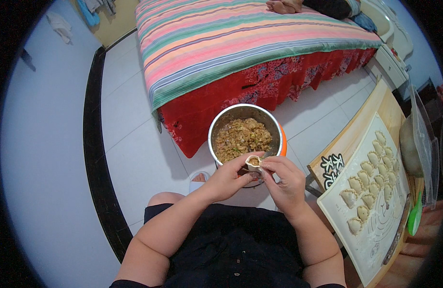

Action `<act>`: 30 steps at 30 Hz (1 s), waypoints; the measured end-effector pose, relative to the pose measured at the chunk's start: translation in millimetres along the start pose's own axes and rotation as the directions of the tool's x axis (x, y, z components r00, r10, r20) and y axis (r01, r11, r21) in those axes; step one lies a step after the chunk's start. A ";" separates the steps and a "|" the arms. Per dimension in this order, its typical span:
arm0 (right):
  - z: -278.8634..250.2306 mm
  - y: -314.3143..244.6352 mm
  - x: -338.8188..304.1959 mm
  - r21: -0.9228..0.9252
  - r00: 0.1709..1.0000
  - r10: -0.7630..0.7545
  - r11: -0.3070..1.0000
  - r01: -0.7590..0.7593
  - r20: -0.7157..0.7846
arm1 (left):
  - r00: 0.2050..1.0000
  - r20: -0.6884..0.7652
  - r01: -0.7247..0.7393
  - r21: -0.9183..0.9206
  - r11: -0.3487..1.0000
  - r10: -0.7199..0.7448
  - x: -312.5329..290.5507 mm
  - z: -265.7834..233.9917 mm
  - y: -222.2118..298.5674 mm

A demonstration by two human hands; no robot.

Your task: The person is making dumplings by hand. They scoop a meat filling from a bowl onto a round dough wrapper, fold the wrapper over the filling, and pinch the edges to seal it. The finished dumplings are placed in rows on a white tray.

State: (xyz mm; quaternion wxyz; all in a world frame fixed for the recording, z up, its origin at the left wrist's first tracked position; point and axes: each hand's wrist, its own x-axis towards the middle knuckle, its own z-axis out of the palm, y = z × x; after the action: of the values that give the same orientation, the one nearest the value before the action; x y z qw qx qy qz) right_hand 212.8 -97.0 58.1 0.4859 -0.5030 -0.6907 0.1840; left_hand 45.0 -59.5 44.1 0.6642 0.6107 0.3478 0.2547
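Observation:
A dumpling (253, 162) with its wrapper folded up around brown filling is held between my two hands, its top still gaping. My left hand (229, 176) cups it from the left, thumb and fingers closed about its side. From the right, my right hand (285, 185) pinches the wrapper's edge, and flour dusts the fingertips. Just beyond and beneath them stands a round metal pot (212, 139) containing chopped filling (244, 137). Off to my right, several finished dumplings (368, 168) with crimped edges lie on a white floured board (346, 225).
The board rests on a wooden table (341, 129). A green-handled utensil (414, 216) and a metal bowl (412, 144) are at its far right. Ahead is a bed with a striped cover (240, 38), where a person's bare feet (284, 6) show. A wall (43, 144) rises at left.

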 end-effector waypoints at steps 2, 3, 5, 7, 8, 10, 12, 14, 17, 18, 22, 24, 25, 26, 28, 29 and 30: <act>1.5 1.7 -1.6 -0.014 1.000 -0.008 1.000 0.008 -0.020 | 1.000 0.020 0.020 -0.042 0.999 -0.019 -0.1 -0.1 2.1; 2.3 1.7 -2.0 -0.024 1.000 -0.003 1.000 0.002 -0.028 | 0.999 0.028 0.027 -0.074 0.997 -0.025 0.1 0.3 2.5; 3.5 1.4 -2.4 -0.046 0.999 0.009 0.999 -0.011 -0.045 | 0.999 0.039 0.031 -0.117 0.993 -0.026 0.7 1.0 1.4; 1.7 1.0 -1.9 -0.078 1.000 0.010 0.997 -0.012 -0.023 | 0.999 0.042 0.023 -0.142 0.990 -0.017 1.4 1.6 -3.3; 1.2 0.9 -1.7 -0.094 1.000 0.012 0.995 -0.013 -0.012 | 0.999 0.039 0.015 -0.150 0.989 -0.009 1.0 2.4 -4.1; 2.3 1.4 -1.9 -0.092 1.000 -0.002 0.996 0.001 -0.011 | 0.999 0.031 -0.001 -0.166 0.986 0.007 0.4 3.5 -5.1; 2.0 0.0 -0.9 -0.078 1.000 0.007 0.997 -0.008 -0.021 | 0.999 0.020 0.033 -0.165 0.986 -0.030 1.5 2.1 -6.9; 0.8 -3.7 2.3 -0.050 0.999 0.035 0.998 -0.037 -0.035 | 0.998 0.004 0.067 -0.189 0.980 -0.067 2.4 -0.5 -6.9; 2.7 -6.8 1.3 0.076 0.985 0.167 0.984 -0.162 -0.053 | 0.996 -0.015 0.082 -0.215 0.973 -0.088 3.2 -1.7 -5.3; 3.0 -7.2 1.9 0.089 0.985 0.168 0.982 -0.165 -0.036 | 0.997 -0.024 0.062 -0.196 0.979 -0.068 3.1 -1.6 -5.1; 3.1 2.1 -1.9 0.062 0.987 0.162 0.985 -0.162 0.015 | 0.999 -0.003 0.031 -0.222 0.975 -0.033 2.7 0.9 -8.0; 1.3 6.3 -4.9 0.038 0.985 0.168 0.985 -0.169 0.032 | 1.000 -0.001 0.023 -0.209 0.978 -0.023 3.0 2.1 -6.5; 0.8 6.5 -5.2 0.044 0.983 0.178 0.983 -0.180 0.042 | 1.000 -0.002 0.018 -0.202 0.979 -0.018 3.0 2.0 -5.4; 0.5 6.4 -5.0 0.049 0.981 0.188 0.981 -0.190 0.051 | 1.000 -0.007 0.008 -0.173 0.985 -0.010 3.1 1.4 -4.9; -1.3 -0.9 1.3 0.029 0.996 0.083 0.996 -0.083 0.015 | 1.000 -0.018 -0.009 -0.116 0.993 0.007 2.6 0.1 -4.5; -1.6 -3.0 4.2 0.018 1.000 0.029 0.999 -0.029 -0.001 | 0.999 -0.030 -0.015 -0.070 0.997 0.013 2.5 0.6 -4.4; -1.3 -2.0 5.8 0.014 1.000 0.010 1.000 -0.010 0.013 | 0.999 -0.043 -0.020 -0.023 1.000 0.019 2.5 1.5 -4.3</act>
State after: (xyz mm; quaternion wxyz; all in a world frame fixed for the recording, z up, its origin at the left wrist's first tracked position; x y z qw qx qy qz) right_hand 212.7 -93.1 63.0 0.4839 -0.5019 -0.6900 0.1946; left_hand 47.3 -59.0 39.5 0.6613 0.6006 0.3530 0.2781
